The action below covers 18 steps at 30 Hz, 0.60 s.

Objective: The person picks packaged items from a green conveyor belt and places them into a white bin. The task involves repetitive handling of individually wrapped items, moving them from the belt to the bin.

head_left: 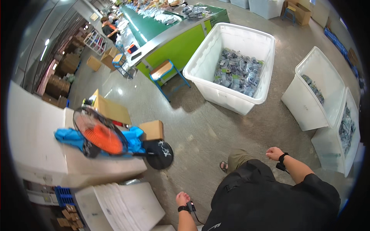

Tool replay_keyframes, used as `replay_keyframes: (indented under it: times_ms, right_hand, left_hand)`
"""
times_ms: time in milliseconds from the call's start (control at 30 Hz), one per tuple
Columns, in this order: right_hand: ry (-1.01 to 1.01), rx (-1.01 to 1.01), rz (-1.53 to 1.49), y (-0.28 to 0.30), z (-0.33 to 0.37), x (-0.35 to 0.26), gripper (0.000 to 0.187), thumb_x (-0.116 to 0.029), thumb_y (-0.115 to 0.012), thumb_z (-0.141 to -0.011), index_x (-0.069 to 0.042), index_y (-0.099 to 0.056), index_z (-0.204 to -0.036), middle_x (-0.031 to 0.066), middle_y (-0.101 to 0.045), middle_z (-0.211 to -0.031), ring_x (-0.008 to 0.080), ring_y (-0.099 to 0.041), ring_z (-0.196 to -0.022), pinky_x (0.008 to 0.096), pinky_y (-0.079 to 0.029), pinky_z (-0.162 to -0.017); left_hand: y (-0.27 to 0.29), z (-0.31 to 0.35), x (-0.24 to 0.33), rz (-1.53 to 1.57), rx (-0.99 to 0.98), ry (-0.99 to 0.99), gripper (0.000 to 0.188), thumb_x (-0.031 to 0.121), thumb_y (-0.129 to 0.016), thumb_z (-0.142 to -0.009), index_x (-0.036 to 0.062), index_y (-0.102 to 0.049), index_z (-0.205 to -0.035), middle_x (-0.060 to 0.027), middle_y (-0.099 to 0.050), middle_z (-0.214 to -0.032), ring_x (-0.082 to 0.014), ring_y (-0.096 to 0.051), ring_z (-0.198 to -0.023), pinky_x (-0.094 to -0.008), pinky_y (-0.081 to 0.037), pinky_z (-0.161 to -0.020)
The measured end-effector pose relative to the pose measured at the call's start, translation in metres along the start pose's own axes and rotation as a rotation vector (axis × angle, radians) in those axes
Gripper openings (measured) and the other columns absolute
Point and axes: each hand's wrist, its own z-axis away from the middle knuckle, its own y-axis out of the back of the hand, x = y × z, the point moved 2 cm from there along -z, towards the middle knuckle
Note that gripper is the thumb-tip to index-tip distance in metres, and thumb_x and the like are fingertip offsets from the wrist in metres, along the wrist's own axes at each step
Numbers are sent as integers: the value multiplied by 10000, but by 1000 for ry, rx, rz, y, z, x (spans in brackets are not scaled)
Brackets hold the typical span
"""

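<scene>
My left hand (182, 198) hangs low beside a stack of white plastic bins (129, 200), apart from them. Its fingers are curled in and hold nothing that shows. My right hand (274, 153) is out to the right of my body above the concrete floor, loosely closed, with nothing visible in it. Each wrist wears a black band with a small device. Ahead stands a large white bin (239, 98), partly filled with clear plastic packs of greyish pieces (239, 71). Neither hand touches it.
Two more white bins (308, 100) with similar packs stand at the right. A floor fan (102, 134) with orange blades and a cardboard box (151, 130) are at the left. A stool (162, 69) stands by the long green worktable (173, 42); a person (109, 30) is farther off.
</scene>
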Motion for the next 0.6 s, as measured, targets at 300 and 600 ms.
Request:
replay_keyframes:
  times_ms: [300,600]
  right_hand:
    - [-247,82,-34,-14,-185,-95,232,-227,-661,-856,-9,-740,-848,79,-704,-710,176,-672,-621,330,-545,-613]
    - [133,81,-13,52,-334,-400,241,-223,-643,-885,9,-710,-892,77,-675,-662,162,-659,-611,309,-520,-571]
  left_hand:
    - [-151,-140,258,-2,-273,-216,147,154,-598,-962,91,-564,-1091,-41,-622,-851,-140,-597,-668,-295,-510,-553]
    - [-176,-228,346,-171,-234,40,112,152,-560,-978,52,-603,-1001,-91,-639,-837,-229,-633,-635,-364,-529,-499]
